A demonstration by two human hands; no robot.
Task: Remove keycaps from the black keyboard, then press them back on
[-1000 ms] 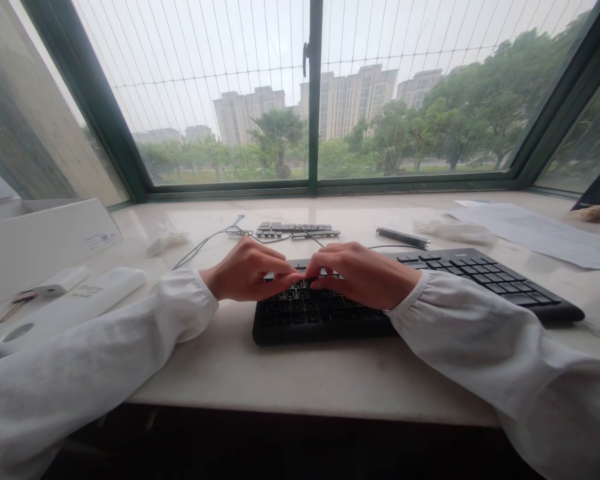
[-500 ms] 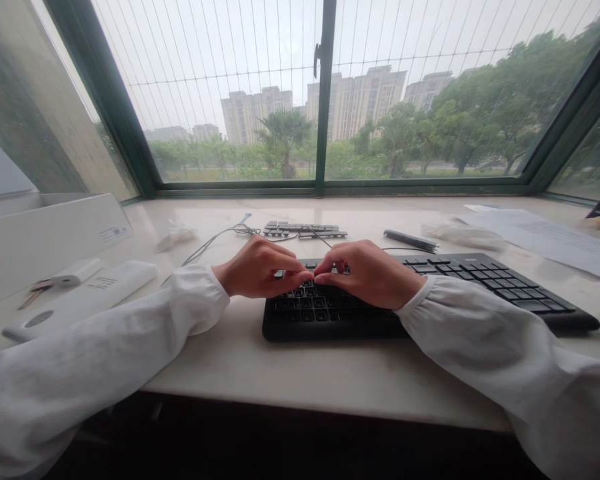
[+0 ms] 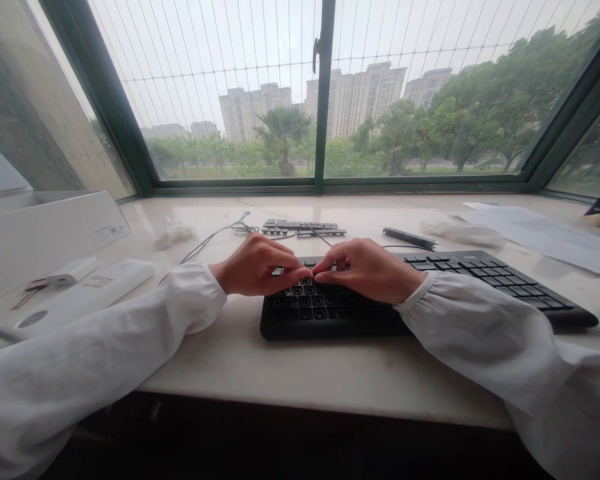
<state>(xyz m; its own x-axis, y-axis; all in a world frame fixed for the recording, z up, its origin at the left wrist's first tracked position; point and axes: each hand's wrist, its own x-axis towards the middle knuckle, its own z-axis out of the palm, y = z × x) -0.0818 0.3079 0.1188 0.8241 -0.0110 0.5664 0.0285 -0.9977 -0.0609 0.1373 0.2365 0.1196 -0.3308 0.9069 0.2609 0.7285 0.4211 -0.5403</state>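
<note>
Basically, L hand [image 3: 260, 267] & R hand [image 3: 373, 270] meet nearly tip to tip, each w/ thumb & index almost pinched; can't tell if either grips anything. Directly under: L part of blk keyboard [image 3: 330, 325], flat on tabletop [image 3: 300, 373]. Just behind it, keycaps [image 3: 303, 228] in rows nr cable [image 3: 205, 241]; dark strip [image 3: 409, 238] further R, then paper [image 3: 545, 233]. Wht box [image 3: 65, 223] far L.

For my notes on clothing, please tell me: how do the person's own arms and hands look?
The person wears loose, white long sleeves, gathered near the wrists. The left hand and right hand are bare; no gloves, rings or watch can be seen.
</note>
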